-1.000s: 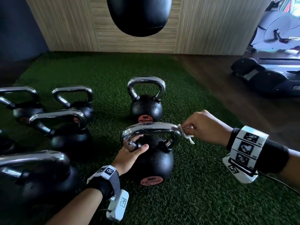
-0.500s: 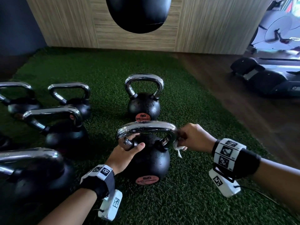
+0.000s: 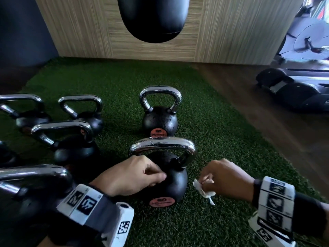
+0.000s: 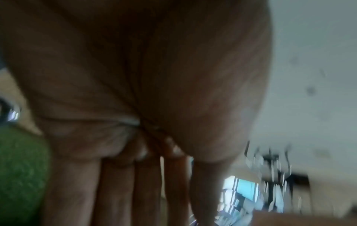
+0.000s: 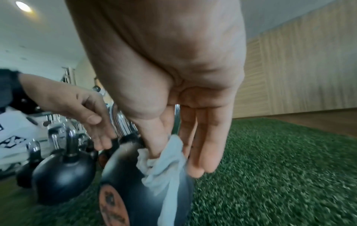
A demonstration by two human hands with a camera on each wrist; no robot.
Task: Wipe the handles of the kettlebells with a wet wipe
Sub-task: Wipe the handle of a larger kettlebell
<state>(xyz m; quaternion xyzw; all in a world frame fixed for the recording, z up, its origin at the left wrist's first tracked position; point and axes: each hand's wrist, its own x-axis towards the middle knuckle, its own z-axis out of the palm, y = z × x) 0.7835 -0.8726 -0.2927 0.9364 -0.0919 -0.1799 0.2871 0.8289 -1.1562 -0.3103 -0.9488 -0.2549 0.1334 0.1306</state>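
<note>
head view, item by item: right hand (image 3: 229, 179) pinches a crumpled wet wipe (image 3: 204, 191) between thumb and first finger, other fingers loose and extended as the right wrist view shows; wipe (image 5: 164, 162) hangs from the pinch, free of any handle. nearest kettlebell (image 3: 170, 184), black with an orange label, stands on the green turf (image 3: 213, 122) just to the thumb side of that grip; its chrome handle (image 3: 163, 144) sits above and beyond the pinch, nothing touching it. left hand (image 3: 131, 175) lies across the pinch from the wipe, over the ball's other shoulder, fingers loosely bent and holding nothing visible; whether they rest on the ball cannot be told. left wrist view: blurred palm and fairly straight fingers, nothing held. second kettlebell (image 3: 160, 120) straight beyond the grip, past the first. further kettlebells (image 3: 71, 139) grouped well beyond the left hand, chrome handles upright. black punch bag (image 3: 153, 18) hangs overhead against the wood wall. progress, judged only: wipe is off the near handle, which looks wet on its crown, so that one may be finished or mid-pass; cannot confirm. no sign tells which other handles are wiped; several likely remain.
</note>
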